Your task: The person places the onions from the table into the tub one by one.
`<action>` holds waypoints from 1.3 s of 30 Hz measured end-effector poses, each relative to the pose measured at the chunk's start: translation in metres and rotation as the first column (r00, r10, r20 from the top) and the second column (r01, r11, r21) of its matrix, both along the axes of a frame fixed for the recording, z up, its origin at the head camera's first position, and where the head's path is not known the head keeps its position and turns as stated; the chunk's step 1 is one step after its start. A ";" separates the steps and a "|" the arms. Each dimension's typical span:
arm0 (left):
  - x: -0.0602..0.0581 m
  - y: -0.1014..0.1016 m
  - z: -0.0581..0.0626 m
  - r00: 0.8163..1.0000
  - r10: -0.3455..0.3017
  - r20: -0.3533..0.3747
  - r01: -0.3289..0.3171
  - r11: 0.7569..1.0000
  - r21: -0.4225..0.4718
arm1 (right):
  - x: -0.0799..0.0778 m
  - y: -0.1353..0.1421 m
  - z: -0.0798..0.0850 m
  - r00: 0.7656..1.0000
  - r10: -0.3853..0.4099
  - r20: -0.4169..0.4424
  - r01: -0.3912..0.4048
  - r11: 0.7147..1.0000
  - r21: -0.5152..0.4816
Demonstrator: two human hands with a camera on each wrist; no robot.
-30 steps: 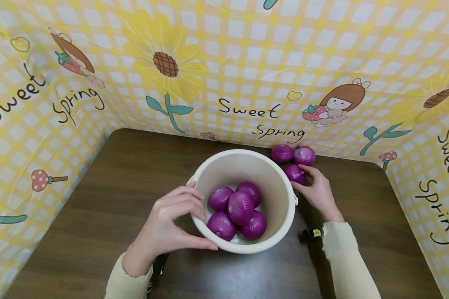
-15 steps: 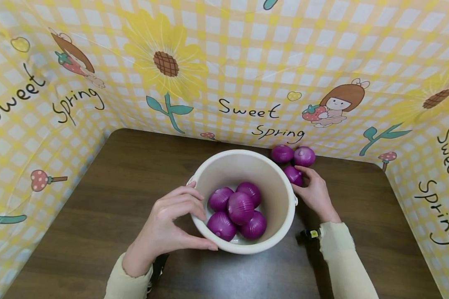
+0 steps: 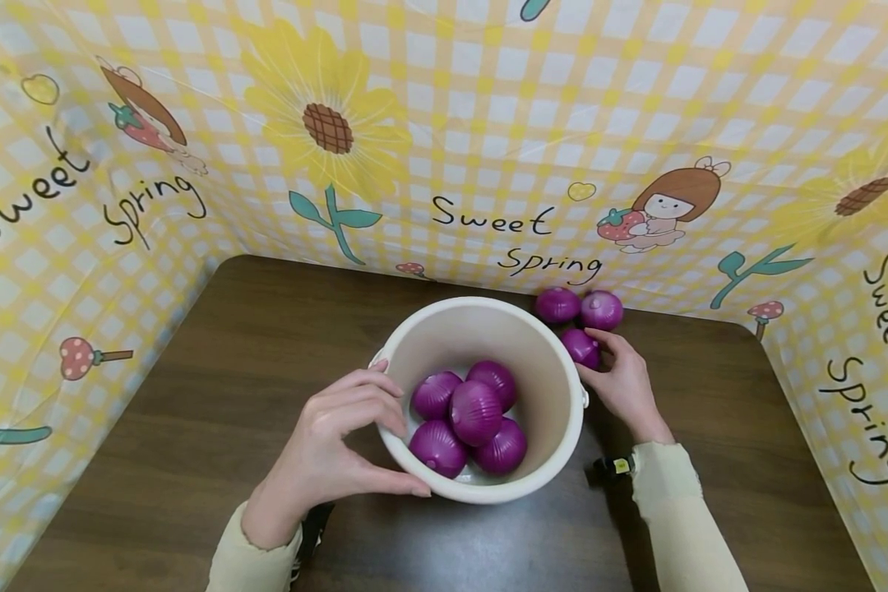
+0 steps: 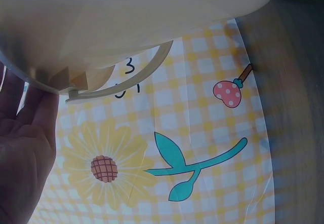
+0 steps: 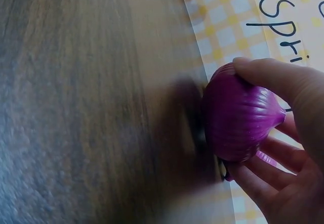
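Observation:
A cream bucket (image 3: 481, 492) stands in the middle of the table in the head view. Its left rim is gripped by my left hand (image 3: 340, 436), fingers over the edge and thumb along the near side. Several purple onions (image 3: 477, 411) lie inside, one on top of the others. To the bucket's right, my right hand (image 3: 625, 386) holds another purple onion (image 3: 580, 349) between thumb and fingers. The right wrist view shows this onion (image 5: 238, 115) close up, its pointed end towards the palm. The left wrist view shows the bucket's outer wall (image 4: 126, 16) and its handle (image 4: 136, 82).
Two more onions, a left one (image 3: 558, 305) and a right one (image 3: 602, 310), lie against the back cloth behind the held onion. A yellow checked cloth (image 3: 474, 148) walls the brown wooden table (image 3: 192, 395) at the back and sides.
My right hand and the onion it holds have shifted slightly left, towards the bucket. My left hand and the bucket have stayed in place.

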State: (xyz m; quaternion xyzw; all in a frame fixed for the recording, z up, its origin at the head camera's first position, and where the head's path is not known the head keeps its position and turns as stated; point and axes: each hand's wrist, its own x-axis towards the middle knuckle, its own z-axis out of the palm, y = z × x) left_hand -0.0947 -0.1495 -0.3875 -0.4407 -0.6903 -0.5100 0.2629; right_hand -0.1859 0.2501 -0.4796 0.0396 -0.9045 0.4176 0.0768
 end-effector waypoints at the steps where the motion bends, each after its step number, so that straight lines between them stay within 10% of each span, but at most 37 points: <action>1: 0.000 0.000 0.000 1.000 0.000 0.000 0.000 1.000 0.000 | 0.000 0.000 0.000 1.000 0.000 -0.001 0.000 1.000 -0.001; 39: 0.001 0.000 -0.001 1.000 0.007 0.024 -0.007 1.000 -0.003 | 0.009 -0.004 0.009 0.996 -0.011 -0.090 0.004 0.997 -0.078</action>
